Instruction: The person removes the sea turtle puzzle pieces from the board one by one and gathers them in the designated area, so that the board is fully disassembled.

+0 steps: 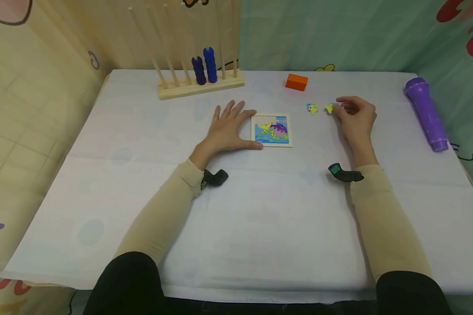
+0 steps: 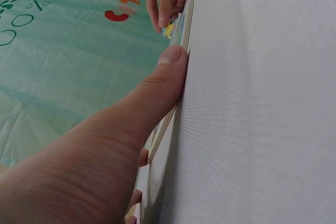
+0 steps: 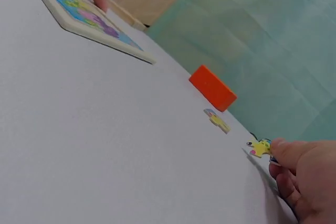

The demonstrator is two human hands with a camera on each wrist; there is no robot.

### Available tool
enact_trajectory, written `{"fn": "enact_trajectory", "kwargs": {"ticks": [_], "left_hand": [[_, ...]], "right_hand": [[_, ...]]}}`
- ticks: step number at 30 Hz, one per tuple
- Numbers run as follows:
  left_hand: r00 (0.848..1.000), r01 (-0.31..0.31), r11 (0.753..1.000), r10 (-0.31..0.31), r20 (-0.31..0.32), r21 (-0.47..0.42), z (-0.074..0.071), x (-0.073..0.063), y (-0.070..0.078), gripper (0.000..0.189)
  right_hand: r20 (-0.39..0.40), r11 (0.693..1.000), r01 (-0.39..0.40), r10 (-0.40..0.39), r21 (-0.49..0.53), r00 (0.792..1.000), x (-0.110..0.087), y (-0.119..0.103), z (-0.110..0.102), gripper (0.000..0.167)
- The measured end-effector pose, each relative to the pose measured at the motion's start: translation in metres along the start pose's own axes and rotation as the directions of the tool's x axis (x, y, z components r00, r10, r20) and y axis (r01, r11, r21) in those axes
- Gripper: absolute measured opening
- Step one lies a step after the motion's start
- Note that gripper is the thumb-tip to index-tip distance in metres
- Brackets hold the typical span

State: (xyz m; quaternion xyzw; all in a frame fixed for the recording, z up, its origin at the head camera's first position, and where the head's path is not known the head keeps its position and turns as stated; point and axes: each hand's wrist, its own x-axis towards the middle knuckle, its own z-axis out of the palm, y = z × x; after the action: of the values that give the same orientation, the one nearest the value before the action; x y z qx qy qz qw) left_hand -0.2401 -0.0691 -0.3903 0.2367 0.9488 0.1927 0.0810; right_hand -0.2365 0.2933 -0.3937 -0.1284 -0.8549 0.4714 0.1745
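A small square picture puzzle in a pale wooden frame [image 1: 290,131] lies on the white cloth; pale backing shows at its upper left. My left hand [image 1: 226,131] holds the frame between thumb and forefinger at opposite edges, its other fingers spread. In the left wrist view the thumb [image 2: 170,64] presses along the frame's edge. To the right, my right hand [image 1: 356,120] pinches a yellow and blue puzzle piece [image 3: 259,147] between thumb and fingers, just over the cloth. A second puzzle piece [image 1: 312,108] lies flat between that hand and the frame.
An orange block [image 1: 297,82] sits near the far edge. Back left stands a wooden rack [image 1: 201,87] of upright pegs, with dark blue beads [image 1: 210,65] stacked on two of them. A purple cylinder [image 1: 426,113], flared at one end, lies along the right edge. Curtains hang behind.
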Motion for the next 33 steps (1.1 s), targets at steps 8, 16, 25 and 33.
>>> {"fn": "enact_trajectory", "kwargs": {"ticks": [8, 16, 25, 33], "left_hand": [[1.000, -0.003, 1.000, 0.003, -0.002, 0.003, -0.0006, -0.0007, -0.0008, 0.110], [1.000, -0.002, 1.000, 0.002, 0.002, -0.003, -0.0013, -0.0015, -0.0009, 0.109], [1.000, -0.008, 1.000, 0.008, -0.002, 0.003, -0.0001, -0.0003, -0.0005, 0.110], [1.000, -0.013, 1.000, 0.013, -0.008, -0.004, 0.0005, -0.0003, -0.0008, 0.109]], "right_hand": [[0.024, 0.985, 0.021, -0.017, -0.173, 1.000, 0.0030, 0.0045, 0.0056, 0.042], [0.055, 0.964, 0.051, -0.037, -0.262, 0.998, -0.0024, 0.0018, 0.0079, 0.043], [0.100, 0.954, 0.076, -0.048, -0.292, 0.994, -0.0022, 0.0026, 0.0097, 0.043], [0.104, 0.950, 0.079, -0.050, -0.302, 0.993, -0.0025, 0.0017, 0.0100, 0.038]]}}
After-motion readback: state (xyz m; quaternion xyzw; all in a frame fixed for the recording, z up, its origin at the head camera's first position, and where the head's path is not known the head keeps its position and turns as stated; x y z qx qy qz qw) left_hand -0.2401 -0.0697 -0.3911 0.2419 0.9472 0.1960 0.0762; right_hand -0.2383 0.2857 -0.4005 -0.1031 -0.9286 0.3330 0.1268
